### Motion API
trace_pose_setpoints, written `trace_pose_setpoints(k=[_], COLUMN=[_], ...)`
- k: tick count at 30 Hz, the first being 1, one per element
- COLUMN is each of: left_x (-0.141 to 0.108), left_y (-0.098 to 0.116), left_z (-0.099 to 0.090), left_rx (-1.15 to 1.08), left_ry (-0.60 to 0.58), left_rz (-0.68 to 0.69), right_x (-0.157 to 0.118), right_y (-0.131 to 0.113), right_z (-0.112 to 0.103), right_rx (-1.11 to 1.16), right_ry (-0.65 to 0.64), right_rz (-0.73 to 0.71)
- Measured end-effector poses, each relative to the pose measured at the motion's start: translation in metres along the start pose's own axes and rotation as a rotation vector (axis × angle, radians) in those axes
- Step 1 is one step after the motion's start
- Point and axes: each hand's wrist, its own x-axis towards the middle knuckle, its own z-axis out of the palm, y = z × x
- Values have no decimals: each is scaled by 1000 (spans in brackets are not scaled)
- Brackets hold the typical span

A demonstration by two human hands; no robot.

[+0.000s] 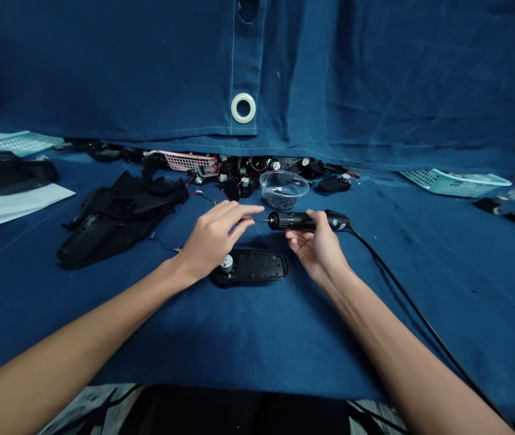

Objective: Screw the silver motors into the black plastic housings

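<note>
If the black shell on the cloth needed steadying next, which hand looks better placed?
Probably the left hand: it overlaps one end of the black shell in this view, while the right hand grips the corded black screwdriver. The screwdriver's bit is at the left hand's fingertips, though.

Right hand (323, 249) grips a black screwdriver (297, 221); left hand (214, 235) is at its bit (262, 220); black casing (261, 267) lies nearer than the screwdriver; clear tub (284, 192) beyond the screwdriver.

Bare forearms (103, 335) angled inward; left hand (214, 232) palm down, index finger (250, 209) extended; right hand (318, 241) curled, thumb (319, 219) uppermost.
</note>
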Motion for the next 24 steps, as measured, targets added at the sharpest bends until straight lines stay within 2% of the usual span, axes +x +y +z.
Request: trace_pose_setpoints(k=[8,12,17,24], left_x=[-1,-2,-4,-4], left_y=[-10,-12,-15,-15], left_z=[0,0,-1,-1], left_rx=[110,141,238,249], left_ry=[-31,-29,-94,-101], left_rz=[150,163,176,159], right_x=[-1,0,0,0], right_y=[0,0,1,1], right_z=[-1,-1,0,-1], right_rx=[9,6,11,27], right_ry=[5,0,5,1], right_rz=[14,19,20,26])
